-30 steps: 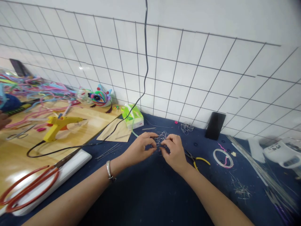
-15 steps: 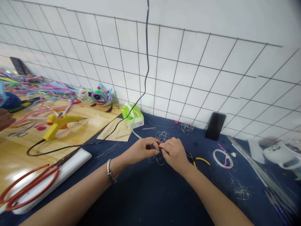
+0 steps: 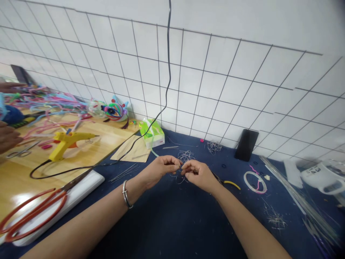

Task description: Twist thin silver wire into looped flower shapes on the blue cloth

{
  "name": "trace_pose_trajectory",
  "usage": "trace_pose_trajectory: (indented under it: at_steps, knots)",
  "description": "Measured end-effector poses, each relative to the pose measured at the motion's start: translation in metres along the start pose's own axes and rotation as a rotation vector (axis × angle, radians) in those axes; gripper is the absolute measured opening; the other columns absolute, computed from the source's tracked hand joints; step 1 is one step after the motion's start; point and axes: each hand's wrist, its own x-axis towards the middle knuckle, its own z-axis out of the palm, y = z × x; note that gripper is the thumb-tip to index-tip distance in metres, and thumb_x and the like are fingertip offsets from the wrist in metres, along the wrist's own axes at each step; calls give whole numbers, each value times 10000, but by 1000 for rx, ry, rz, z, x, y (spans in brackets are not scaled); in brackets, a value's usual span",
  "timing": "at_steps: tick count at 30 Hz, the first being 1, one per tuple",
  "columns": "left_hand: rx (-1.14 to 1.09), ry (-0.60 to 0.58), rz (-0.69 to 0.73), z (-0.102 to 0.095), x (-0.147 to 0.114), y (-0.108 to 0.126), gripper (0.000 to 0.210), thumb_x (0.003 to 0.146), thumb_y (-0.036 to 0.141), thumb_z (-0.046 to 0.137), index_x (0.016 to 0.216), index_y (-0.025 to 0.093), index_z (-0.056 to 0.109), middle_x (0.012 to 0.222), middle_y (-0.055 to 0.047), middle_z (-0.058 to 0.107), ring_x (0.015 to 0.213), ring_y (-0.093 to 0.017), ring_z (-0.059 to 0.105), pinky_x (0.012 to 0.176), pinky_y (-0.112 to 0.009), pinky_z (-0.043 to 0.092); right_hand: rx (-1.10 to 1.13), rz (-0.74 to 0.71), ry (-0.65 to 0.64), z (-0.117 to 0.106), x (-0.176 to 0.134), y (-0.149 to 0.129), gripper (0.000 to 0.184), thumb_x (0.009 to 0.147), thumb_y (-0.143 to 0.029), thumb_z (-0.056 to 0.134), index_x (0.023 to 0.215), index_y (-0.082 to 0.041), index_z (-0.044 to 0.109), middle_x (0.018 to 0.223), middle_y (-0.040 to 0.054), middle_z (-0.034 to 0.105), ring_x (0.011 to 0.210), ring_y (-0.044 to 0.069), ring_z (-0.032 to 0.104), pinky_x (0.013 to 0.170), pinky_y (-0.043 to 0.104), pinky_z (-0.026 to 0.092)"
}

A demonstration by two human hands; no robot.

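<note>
In the middle of the head view, my left hand pinches with thumb and forefinger. What lies in the pinch is too small to make out. Close by on the right, my right hand has its fingers curled and its thumb drawn in, its fingertips slightly apart from the left ones. Its hold is also too small to tell. A tangle of thin wire lies just behind the fingertips, and thin wire loops show below them. Pliers with yellow handles rest beside my right hand, partly hidden by it.
Left stand orange-handled scissors on a white box, a yellow glue gun and a tissue pack. Another person's hand is at the left edge. On the right are a phone, a white ring and wire bits.
My fingertips have moved slightly apart from each other, and the right fingers have loosened from their closed pose. The other person's hand at the left edge has shifted further into view.
</note>
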Motion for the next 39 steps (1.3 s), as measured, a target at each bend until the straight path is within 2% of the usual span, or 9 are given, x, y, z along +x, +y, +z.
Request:
trace_pose_trajectory:
  at_steps: [4,10,15,19,24,29,32,35,39]
  knots:
    - [-77,-8,-48,-1,2,-3,207,735,294,699,845,139,616,866,-48,613,718,-106,542,686,-261,461,-112,-54,47,2,-1,-1,191,698,-161,578,875,-203,638,753,-11,660,580,96,540,578,229,440]
    - [-151,18,-47,-6,6,-9,196,744,244,683,909,163,615,916,-39,614,821,-122,575,749,-273,477,-157,-87,180,0,1,-2,90,740,-190,566,752,-202,654,696,-17,633,613,112,541,612,243,429]
    - [-141,3,-76,-6,7,-15,253,720,213,714,932,164,584,935,-38,611,808,-114,585,702,-246,466,3,-20,162,-2,4,3,56,730,-209,604,763,-184,642,671,-21,606,584,107,537,584,241,429]
    - [-138,-3,-113,-4,6,-16,250,732,255,717,916,163,576,840,-15,612,718,-94,574,671,-238,446,201,-10,118,-3,6,8,70,728,-218,629,785,-177,625,680,-23,604,572,101,543,584,243,444]
    - [-126,25,-60,-1,4,-9,203,731,259,701,860,156,583,776,3,573,655,-83,524,634,-230,424,302,1,90,-5,6,14,70,736,-217,628,788,-173,614,721,-9,614,596,99,545,599,242,445]
    - [-160,-7,-46,3,2,-12,157,736,231,673,830,147,580,756,1,558,651,-87,512,635,-229,413,-25,-41,59,-12,4,4,144,752,-184,573,869,-181,658,778,0,623,659,108,545,641,243,434]
    - [-173,-7,-88,11,1,-22,141,722,197,664,814,146,571,735,3,557,646,-86,512,641,-233,409,-275,-44,-41,-18,3,-10,178,733,-125,531,826,-182,672,738,-6,609,643,103,528,618,224,410]
    - [-164,-26,-146,19,-1,-29,128,719,189,649,801,145,562,754,-8,571,667,-97,533,653,-243,410,-512,-72,-55,-23,4,-22,201,702,-82,509,780,-184,663,709,-10,590,630,99,510,606,219,381]
    - [-126,-34,-116,20,-3,-26,107,736,193,615,825,144,577,777,-23,585,744,-127,560,672,-251,410,-669,-140,-119,-25,3,-30,216,674,-55,494,748,-191,646,720,-15,592,647,99,506,609,211,362]
